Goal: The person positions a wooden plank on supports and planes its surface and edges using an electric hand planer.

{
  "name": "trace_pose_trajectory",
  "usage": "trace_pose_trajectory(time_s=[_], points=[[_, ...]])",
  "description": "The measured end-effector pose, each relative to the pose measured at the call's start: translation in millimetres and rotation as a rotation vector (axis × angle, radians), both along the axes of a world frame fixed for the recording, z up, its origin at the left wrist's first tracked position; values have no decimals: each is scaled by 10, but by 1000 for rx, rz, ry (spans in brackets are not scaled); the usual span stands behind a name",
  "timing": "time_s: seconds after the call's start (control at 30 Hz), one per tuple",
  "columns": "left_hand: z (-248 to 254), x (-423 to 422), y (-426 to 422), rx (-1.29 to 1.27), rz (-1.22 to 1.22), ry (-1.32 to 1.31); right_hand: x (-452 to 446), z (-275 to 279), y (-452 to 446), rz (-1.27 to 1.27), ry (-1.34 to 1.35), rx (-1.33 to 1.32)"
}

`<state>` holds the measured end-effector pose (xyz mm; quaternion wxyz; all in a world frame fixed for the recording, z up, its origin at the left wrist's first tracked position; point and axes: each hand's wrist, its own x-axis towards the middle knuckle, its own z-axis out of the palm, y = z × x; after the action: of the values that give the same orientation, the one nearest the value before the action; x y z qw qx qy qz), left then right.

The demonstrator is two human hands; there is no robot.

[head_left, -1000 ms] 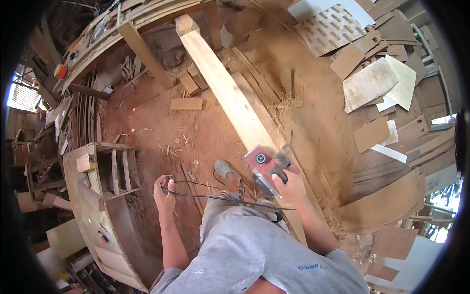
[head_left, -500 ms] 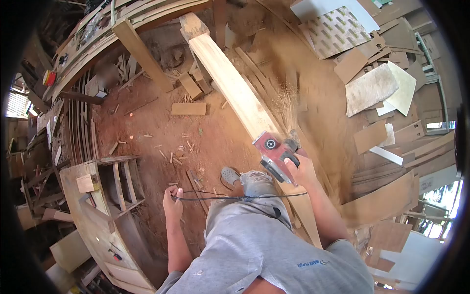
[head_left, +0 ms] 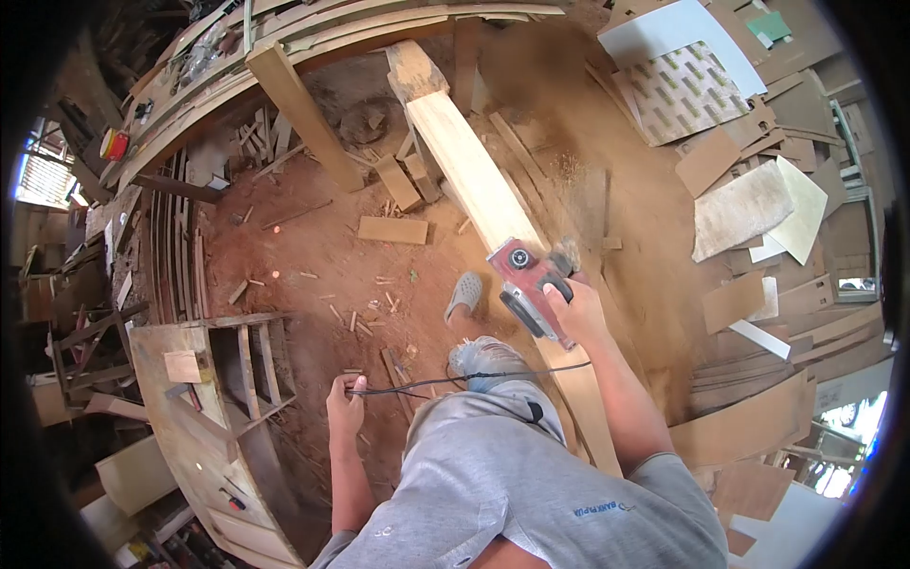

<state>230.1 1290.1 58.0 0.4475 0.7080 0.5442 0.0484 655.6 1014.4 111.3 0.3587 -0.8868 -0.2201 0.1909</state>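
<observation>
The shirt [head_left: 455,479] is soft and grey, with short sleeves [head_left: 668,486] and an open slit at the neck. Blue letters [head_left: 599,509] sit on one side of the chest, and a little pale mark [head_left: 383,531] on the other. The light blue jeans [head_left: 498,358] have white, ripped threads. The one shoe you can see [head_left: 464,292] is a grey clog.

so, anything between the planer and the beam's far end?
Nothing visible: the beam looks bare from the planer to there. The black cord, held in the left hand, crosses on the near side.
</observation>
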Motion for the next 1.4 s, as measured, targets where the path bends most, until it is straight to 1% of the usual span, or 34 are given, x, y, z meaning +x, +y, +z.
trace_pose_trajectory(time_s=[0.07,0.17,0.27,0.37,0.47,0.5,0.57,0.67,0.73,0.87,0.97,1.07,1.17,1.27,1.3,1.4], points=[[-7,102,176,6,-26,-15,145,-5,265,6,7,-11],[110,452,453,4,-16,49,436,-2,636,-2,70,-45],[4,634,772,37,-21,56,659,-65,1021,-24,47,-10],[-16,872,1117,90,-22,68,899,30,1418,-55,111,21],[-19,1135,1436,180,28,148,1170,-75,1750,-34,104,4],[-43,1195,1516,213,51,107,1238,-103,1862,-29,79,6],[-31,1325,1672,187,96,92,1392,-129,2121,-19,35,3],[13,1524,1825,145,122,118,1593,-26,2530,-38,83,-40],[-45,1584,1929,109,128,83,1718,-163,2749,-34,68,-8],[-278,1666,2139,104,58,139,1949,-251,3172,-42,76,-7],[-333,1915,2331,78,-10,138,2114,-217,3473,-31,122,-62],[-437,2030,2556,24,-167,271,2258,-303,3765,-26,70,-18],[-531,2122,2694,-30,-252,280,2436,-303,4107,-36,92,8],[-523,2233,2822,-20,-352,310,2592,-327,4426,-26,68,21],[-538,2245,2874,-93,-339,344,2635,-350,4515,-27,65,26],[-673,2245,2982,-140,-408,392,2744,-424,4725,-44,53,28]])
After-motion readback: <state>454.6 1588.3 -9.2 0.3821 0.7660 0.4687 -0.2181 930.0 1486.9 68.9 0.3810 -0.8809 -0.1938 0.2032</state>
